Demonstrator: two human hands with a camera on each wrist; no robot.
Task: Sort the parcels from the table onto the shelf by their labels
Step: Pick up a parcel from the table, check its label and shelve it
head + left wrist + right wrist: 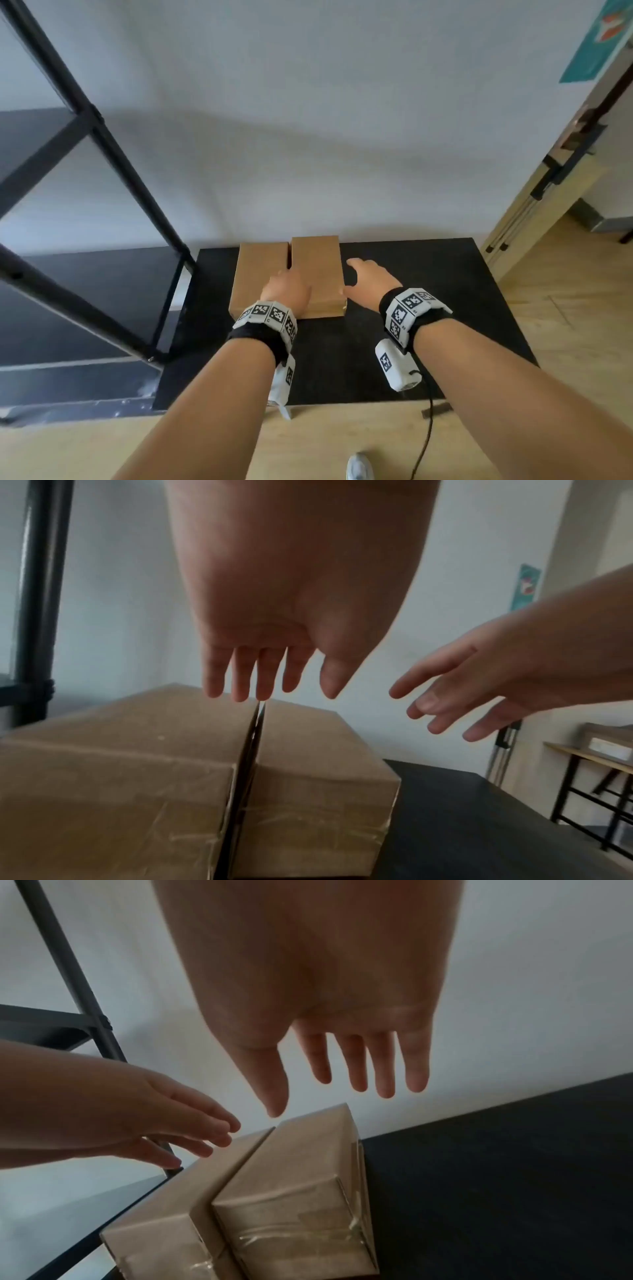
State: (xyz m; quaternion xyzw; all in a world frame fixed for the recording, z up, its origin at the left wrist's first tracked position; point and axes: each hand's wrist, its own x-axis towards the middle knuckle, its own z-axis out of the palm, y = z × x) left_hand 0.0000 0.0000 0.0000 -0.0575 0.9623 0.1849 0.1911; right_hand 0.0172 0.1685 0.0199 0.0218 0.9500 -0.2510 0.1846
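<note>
2 parcels: left box [260, 274] and right box [317, 270], side by side on the table [428, 291], no labels showing. Left hand [286, 289] spread above their seam, right hand [371, 279] spread beside the right box, likely bracketing it for pickup. Shelf [85, 284] left.

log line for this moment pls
left hand open over parcels | right hand open beside them | nothing gripped | table
</note>
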